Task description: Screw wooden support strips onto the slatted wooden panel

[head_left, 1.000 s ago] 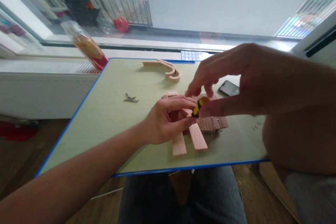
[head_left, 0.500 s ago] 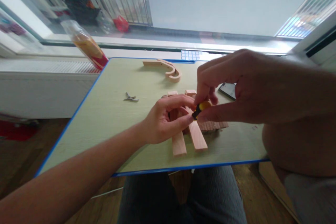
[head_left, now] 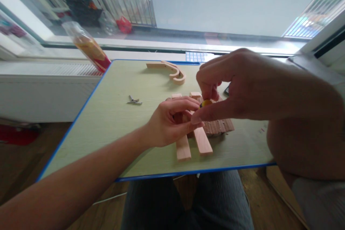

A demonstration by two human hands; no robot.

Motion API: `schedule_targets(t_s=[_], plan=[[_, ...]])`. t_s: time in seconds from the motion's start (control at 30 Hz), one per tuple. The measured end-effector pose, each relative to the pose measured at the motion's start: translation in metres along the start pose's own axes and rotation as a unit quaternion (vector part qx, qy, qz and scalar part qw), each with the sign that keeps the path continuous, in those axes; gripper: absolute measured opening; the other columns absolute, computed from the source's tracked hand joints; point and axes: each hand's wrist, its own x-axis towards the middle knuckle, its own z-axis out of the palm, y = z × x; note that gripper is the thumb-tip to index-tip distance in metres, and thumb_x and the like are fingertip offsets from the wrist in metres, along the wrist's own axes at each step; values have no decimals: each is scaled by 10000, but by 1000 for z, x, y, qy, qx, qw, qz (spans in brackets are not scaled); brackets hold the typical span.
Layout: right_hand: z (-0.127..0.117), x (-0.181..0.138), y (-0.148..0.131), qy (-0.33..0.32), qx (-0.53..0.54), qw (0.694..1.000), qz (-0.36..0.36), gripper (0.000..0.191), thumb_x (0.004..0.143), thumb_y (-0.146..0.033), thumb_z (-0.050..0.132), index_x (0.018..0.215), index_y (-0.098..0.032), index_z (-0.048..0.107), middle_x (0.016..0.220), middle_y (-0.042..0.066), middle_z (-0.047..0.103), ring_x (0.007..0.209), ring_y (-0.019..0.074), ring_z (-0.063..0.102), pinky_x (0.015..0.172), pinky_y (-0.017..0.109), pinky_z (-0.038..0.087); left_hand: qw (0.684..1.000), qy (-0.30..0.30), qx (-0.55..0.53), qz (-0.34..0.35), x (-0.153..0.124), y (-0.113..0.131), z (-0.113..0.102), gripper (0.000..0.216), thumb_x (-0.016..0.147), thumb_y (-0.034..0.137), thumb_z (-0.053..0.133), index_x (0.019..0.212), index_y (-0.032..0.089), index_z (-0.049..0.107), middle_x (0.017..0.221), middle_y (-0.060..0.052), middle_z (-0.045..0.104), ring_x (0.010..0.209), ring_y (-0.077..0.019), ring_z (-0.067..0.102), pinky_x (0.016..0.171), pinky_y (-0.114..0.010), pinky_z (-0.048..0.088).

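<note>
My right hand [head_left: 229,86] pinches a short yellow-and-black screwdriver [head_left: 206,103] from above, between thumb and fingers. Most of the handle is covered by the fingers. My left hand [head_left: 174,120] curls low over the wooden pieces, its thumb and fingertips closed around the lower end of the screwdriver; the tip is hidden. Beneath both hands lie two pale wooden slats, a left slat [head_left: 183,149] and a right slat [head_left: 203,140], side by side. They rest across a brown ridged wooden piece [head_left: 219,126], partly covered by the hands.
Two curved wooden hooks [head_left: 175,72] lie at the back of the blue-edged table [head_left: 107,125]. Several screws [head_left: 134,100] are at the left. A phone [head_left: 226,91] shows partly behind my right hand. A packaged food bag [head_left: 91,48] leans by the window.
My right hand has turned and shifted slightly left, so its thumb now covers more of the screwdriver. The left hand stays nearly in place, and the wooden slats have hardly moved.
</note>
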Motion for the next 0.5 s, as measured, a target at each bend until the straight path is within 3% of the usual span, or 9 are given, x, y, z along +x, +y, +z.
schedule_targets(t_s=[0.1, 0.2, 0.33, 0.5], plan=[[-2, -2, 3, -7, 30, 1000, -2, 283, 971, -529, 773, 876, -263, 774, 816, -12, 755, 684, 162, 627, 560, 346, 453, 999, -13, 40, 19, 0, 2, -3, 101, 877, 146, 877, 819, 128, 796, 940, -103, 783, 912, -181, 732, 728, -241, 627], [-6, -4, 3, -26, 76, 996, -29, 197, 985, -443, 772, 1072, -284, 847, 1005, -6, 833, 830, 172, 726, 692, 312, 557, 999, -25, 46, 10, -2, 2, -7, 88, 922, 195, 856, 867, 136, 822, 905, -107, 774, 981, -213, 727, 743, -266, 622], [-9, -5, 4, -42, 78, 995, -54, 160, 992, -314, 743, 1097, -285, 860, 1077, 6, 846, 918, 185, 760, 767, 301, 586, 998, -26, 56, 12, -6, 0, -9, 93, 952, 208, 830, 1009, 139, 857, 994, -120, 791, 946, -200, 713, 758, -280, 605], [-7, -4, 7, -37, 55, 996, -65, 129, 979, -289, 755, 1052, -274, 860, 1034, -12, 842, 866, 169, 742, 690, 274, 560, 996, -32, 84, 22, -5, -1, -11, 102, 977, 221, 797, 1030, 154, 852, 1073, -128, 806, 935, -201, 711, 787, -314, 595]])
